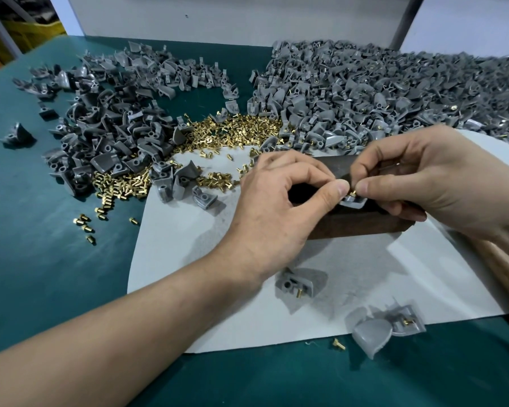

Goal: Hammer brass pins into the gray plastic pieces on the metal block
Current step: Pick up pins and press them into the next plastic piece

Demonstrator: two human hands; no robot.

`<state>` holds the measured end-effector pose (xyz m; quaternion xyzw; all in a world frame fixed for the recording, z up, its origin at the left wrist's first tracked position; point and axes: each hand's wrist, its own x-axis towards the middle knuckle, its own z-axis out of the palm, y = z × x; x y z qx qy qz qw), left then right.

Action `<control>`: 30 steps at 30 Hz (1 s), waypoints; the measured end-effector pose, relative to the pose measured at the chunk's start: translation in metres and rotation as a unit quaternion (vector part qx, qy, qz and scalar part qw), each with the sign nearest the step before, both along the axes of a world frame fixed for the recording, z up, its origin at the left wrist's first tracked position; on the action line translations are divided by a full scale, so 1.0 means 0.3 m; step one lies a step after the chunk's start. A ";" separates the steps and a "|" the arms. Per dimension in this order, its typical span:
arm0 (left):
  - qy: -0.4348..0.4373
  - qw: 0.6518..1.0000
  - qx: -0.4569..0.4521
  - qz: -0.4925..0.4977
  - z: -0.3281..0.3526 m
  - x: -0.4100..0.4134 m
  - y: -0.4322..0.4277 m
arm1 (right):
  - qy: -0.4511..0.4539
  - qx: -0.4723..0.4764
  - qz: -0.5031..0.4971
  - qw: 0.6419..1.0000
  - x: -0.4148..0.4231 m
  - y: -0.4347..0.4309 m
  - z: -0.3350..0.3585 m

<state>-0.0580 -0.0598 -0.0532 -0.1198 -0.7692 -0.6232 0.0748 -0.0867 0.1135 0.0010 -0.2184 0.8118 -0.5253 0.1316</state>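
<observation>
A dark metal block [350, 227] lies on a white sheet [218, 304] in the middle of the table. On its top sits a gray plastic piece [353, 203]. My left hand [279, 207] pinches this piece at its left edge with thumb and forefinger. My right hand [423, 183] pinches a small brass pin [353, 191] and holds it upright on the piece. A wooden handle [503, 268], partly hidden under my right forearm, lies at the right; its head is not visible.
Loose brass pins [218, 130] are heaped behind the block. Gray pieces without pins [109, 127] are piled at the left, pieces with pins [379, 92] at the right. Two pinned pieces [300, 284] [385, 327] lie on the sheet near me. The green table [41, 259] surrounds the sheet.
</observation>
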 end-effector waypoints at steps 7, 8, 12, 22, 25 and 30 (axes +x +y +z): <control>-0.013 1.000 0.007 -0.003 0.003 0.004 -0.002 | 0.002 -0.004 -0.009 1.000 0.005 -0.003 -0.002; -0.011 1.000 0.006 -0.003 0.004 0.004 -0.002 | 0.004 -0.001 -0.008 1.000 0.005 -0.003 -0.001; -0.010 1.000 0.007 -0.002 0.006 0.006 -0.001 | 0.004 0.002 -0.010 1.000 0.004 -0.001 -0.001; -0.009 1.000 0.026 -0.001 0.010 0.002 -0.001 | 0.003 0.001 -0.010 1.000 0.003 -0.004 0.000; -0.011 1.000 0.024 0.001 0.007 0.001 0.000 | -0.001 0.004 -0.010 1.000 0.005 -0.008 0.000; -0.013 1.000 0.023 -0.001 0.008 0.002 -0.003 | -0.005 0.017 -0.017 1.000 0.015 -0.013 0.007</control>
